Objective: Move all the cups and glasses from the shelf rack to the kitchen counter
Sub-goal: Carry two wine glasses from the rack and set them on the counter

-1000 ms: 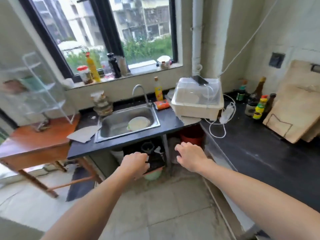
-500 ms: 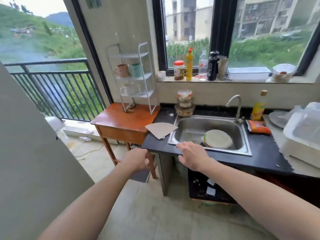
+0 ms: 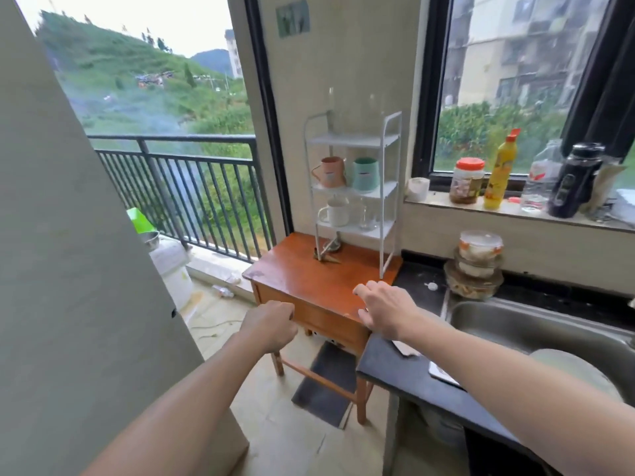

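Note:
A white wire shelf rack (image 3: 385, 146) stands on a small wooden table (image 3: 302, 280). Its middle shelf holds a pink cup (image 3: 330, 171) and a green cup (image 3: 365, 174). On the lower shelf sit a white mug (image 3: 336, 211) and a clear glass (image 3: 368, 218). The top shelf looks bare. My left hand (image 3: 271, 326) is a loose fist with nothing in it, in front of the table's near corner. My right hand (image 3: 385, 309) hovers over the table's right edge, fingers apart and empty. The black kitchen counter (image 3: 405, 369) runs to the right.
A steel sink (image 3: 536, 324) with a plate in it is set in the counter. Stacked glass food containers (image 3: 476, 266) stand behind it. Bottles and a jar line the windowsill (image 3: 515, 209). A grey wall panel (image 3: 68, 269) fills the left; a balcony railing (image 3: 192, 187) lies beyond.
The view has swung left from the sink and counter toward the rack and moved closer to it. Both hands stay out in front, empty.

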